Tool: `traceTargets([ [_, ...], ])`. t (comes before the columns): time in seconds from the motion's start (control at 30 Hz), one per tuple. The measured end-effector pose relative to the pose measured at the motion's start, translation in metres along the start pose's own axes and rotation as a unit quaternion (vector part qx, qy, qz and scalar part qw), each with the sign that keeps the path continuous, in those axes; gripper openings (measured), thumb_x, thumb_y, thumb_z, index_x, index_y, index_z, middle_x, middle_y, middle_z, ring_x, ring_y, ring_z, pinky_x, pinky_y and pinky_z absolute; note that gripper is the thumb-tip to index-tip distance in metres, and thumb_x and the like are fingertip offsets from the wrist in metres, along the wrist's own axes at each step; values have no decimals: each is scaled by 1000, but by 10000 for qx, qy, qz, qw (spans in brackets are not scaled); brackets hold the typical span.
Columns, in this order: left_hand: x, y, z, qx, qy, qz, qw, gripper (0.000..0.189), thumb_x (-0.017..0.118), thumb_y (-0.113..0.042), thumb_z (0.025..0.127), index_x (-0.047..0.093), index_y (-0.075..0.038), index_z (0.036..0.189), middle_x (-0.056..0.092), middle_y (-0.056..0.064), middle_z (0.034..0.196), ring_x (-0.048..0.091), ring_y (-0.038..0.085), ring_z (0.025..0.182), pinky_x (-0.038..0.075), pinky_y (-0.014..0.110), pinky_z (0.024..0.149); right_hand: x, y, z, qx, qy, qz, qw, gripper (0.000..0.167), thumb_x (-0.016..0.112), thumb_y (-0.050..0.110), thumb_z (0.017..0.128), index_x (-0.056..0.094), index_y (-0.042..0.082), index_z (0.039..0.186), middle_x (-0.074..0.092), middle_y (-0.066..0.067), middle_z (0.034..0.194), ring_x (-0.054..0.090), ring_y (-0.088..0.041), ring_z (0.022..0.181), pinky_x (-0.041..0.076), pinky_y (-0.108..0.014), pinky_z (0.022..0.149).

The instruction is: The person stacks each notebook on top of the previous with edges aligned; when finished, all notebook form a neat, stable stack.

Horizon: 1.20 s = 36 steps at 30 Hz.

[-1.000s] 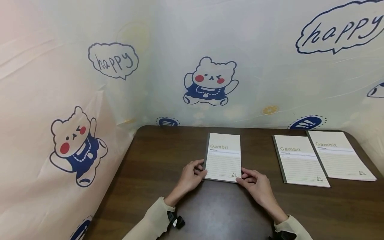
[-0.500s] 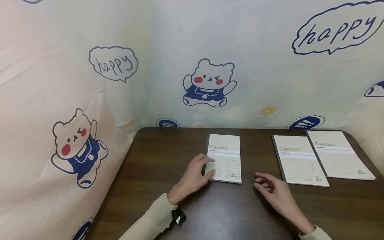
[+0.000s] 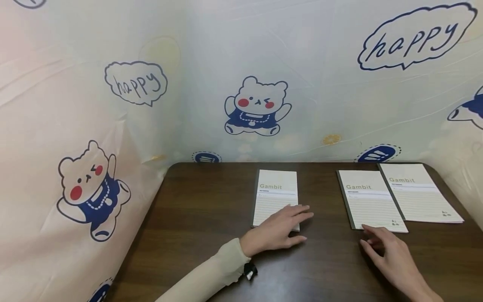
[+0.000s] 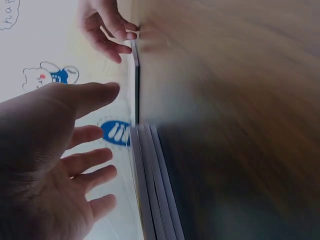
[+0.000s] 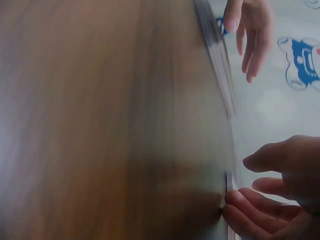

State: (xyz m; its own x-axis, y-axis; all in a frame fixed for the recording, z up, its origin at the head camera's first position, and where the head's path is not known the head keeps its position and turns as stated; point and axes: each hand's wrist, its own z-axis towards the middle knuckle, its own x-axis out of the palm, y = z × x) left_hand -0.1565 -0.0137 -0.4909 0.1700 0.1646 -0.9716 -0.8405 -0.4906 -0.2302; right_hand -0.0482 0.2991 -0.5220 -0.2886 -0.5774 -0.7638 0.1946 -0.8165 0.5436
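White-covered and slim, the middle notebook (image 3: 367, 203) lies flat on the bench (image 3: 203, 209), the loosely bent right hand (image 3: 392, 253) at its near-left corner, contact unclear. Left hand (image 3: 277, 230) hangs wide-spread over the notebook stack (image 3: 275, 195). That slim notebook looks light, bendy, perhaps slick; its dark spine (image 3: 346, 200) should pinch firmest.

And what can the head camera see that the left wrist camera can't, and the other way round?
Only the head view: the printed "Gambit" covers and the left sleeve. Only the left wrist view: the layers of the notebook stack, seen clearly from the side. Both: the left hand, right hand, table and bear-print cloth.
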Motion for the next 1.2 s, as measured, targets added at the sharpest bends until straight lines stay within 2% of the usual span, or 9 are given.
traceTargets([
  [0.27,12,-27,42,138,679,591,9958,73,52,-57,105,27,-27,166,25,1,174,28,22,161,26,40,131,-17,-34,-4,-152,-499,-341,9981,46,87,-6,72,73,-3,115,70,-15,101,53,18,81,42,0,65],
  [0.33,16,-34,51,86,841,707,9939,74,50,-60,104,24,-31,167,22,-1,175,25,20,162,26,39,131,-20,-41,-5,-93,-603,-482,9970,45,87,-6,72,73,-3,115,69,-17,102,56,11,81,42,-3,65],
  [0.4,19,-41,60,9,1064,833,9908,76,46,-64,103,17,-35,167,15,-5,177,20,17,163,24,38,132,-24,-46,-7,34,-587,-591,9965,44,85,-4,75,72,-5,116,66,-22,106,63,-7,88,51,-19,76],
  [0.47,23,-47,68,-57,1293,937,9872,78,42,-69,102,11,-38,167,8,-9,177,15,14,164,22,38,132,-26,-51,-9,217,-429,-743,9961,44,84,1,80,69,-7,121,63,-29,115,63,-34,101,52,-42,88],
  [0.57,29,-56,78,-81,1569,1060,9819,80,36,-74,100,3,-42,166,-1,-13,177,8,11,164,20,38,133,-29,-58,-11,429,91,-919,9948,52,79,13,92,60,-11,133,54,-40,136,49,-60,120,38,-74,97],
  [0.63,32,-62,84,-73,1663,1059,9803,81,34,-75,99,0,-43,166,-4,-15,176,5,9,164,19,38,133,-31,-62,-14,592,514,-989,9920,64,74,25,98,51,-13,143,43,-42,150,37,-64,136,28,-79,107],
  [0.77,36,-71,93,-74,1749,1068,9787,81,31,-78,99,1,-43,166,-6,-18,175,3,6,164,18,37,133,-31,-68,-18,796,1159,-1005,9849,81,63,43,104,34,-13,155,24,-41,163,19,-64,149,17,-80,114],
  [1.03,38,-78,96,-108,1860,1324,9735,80,30,-78,98,11,-40,166,0,-17,176,5,4,163,20,34,133,-31,-65,-18,844,1510,-987,9800,85,60,48,104,31,-13,157,22,-41,163,16,-62,151,19,-81,112],
  [1.2,37,-78,94,-31,1764,1286,9759,80,37,-74,100,18,-34,167,13,-13,176,11,4,163,21,32,132,-30,-57,-20,745,1603,-1050,9786,87,64,48,102,35,-15,154,29,-44,159,30,-65,143,33,-79,103],
])
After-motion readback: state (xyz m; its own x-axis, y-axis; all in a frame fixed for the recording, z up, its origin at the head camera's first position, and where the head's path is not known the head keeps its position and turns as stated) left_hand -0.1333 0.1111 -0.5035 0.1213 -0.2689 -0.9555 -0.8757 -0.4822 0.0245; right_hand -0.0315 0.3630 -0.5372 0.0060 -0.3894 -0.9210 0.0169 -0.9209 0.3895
